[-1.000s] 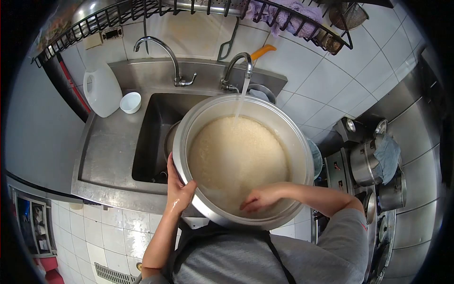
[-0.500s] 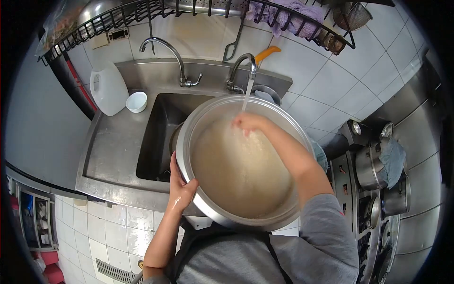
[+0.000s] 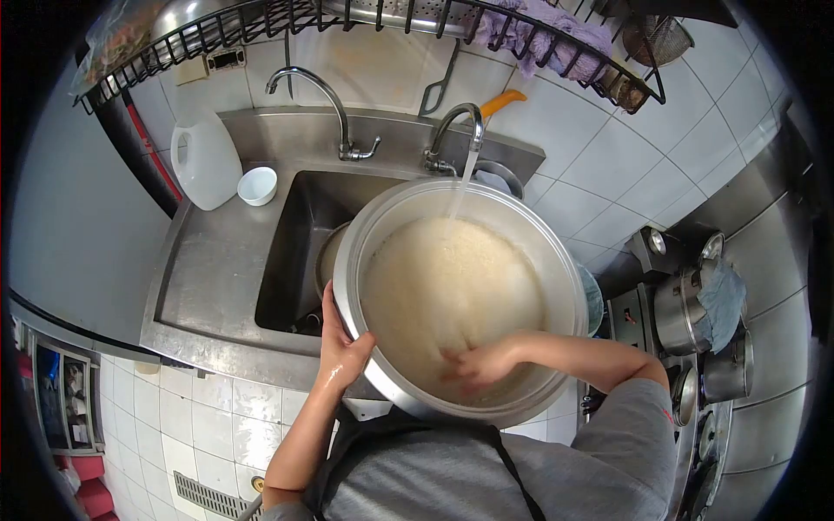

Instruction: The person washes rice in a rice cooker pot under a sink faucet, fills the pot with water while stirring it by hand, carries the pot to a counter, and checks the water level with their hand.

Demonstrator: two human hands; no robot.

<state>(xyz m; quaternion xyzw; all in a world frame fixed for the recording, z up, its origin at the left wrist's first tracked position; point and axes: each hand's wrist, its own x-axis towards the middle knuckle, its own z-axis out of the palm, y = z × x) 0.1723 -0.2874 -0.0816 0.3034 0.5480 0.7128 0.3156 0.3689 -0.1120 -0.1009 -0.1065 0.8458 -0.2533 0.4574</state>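
Observation:
A big round metal pot (image 3: 349, 286) is tilted at the sink, holding pale grains under cloudy water. Water runs into its far side from the right faucet (image 3: 476, 130). My left hand (image 3: 344, 349) grips the pot's outer left side, with the thumb near the rim. Inside the pot, near its front edge, my right hand (image 3: 480, 365) dips into the cloudy water with its fingers apart. The fingertips are partly under the surface, and I cannot make out grains held in them.
The sink basin (image 3: 291, 234) lies left of the pot, with a second faucet (image 3: 343, 113) behind. On the left counter stand a white bowl (image 3: 258, 186) and a white jug (image 3: 206, 165). A black rack (image 3: 287, 16) hangs above. Pots (image 3: 680, 313) stand at the right.
My right hand went from the front of the pot to its far side near the stream, then came back to the front. My left hand keeps its grip on the pot.

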